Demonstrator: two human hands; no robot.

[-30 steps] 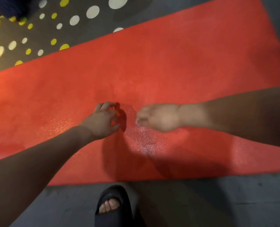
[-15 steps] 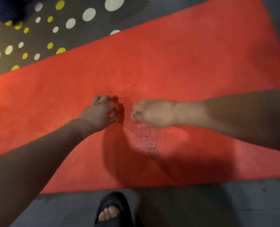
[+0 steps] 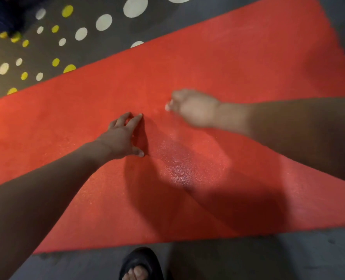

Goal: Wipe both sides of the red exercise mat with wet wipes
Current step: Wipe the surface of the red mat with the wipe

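A single wide-angle head-worn camera looks steeply forward and down from close above, with the flat textured red foam exercise mat [image 3: 228,67] under and beyond the left grip [image 3: 121,138] and right grip [image 3: 193,108], and a black slide sandal [image 3: 145,257] nearer than both.

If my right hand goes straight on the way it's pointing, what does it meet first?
Mostly bare red exercise mat. The right hand points left and slightly away, so its line seems to pass just beyond the left hand, then reach the spotted rug; blur makes that uncertain.
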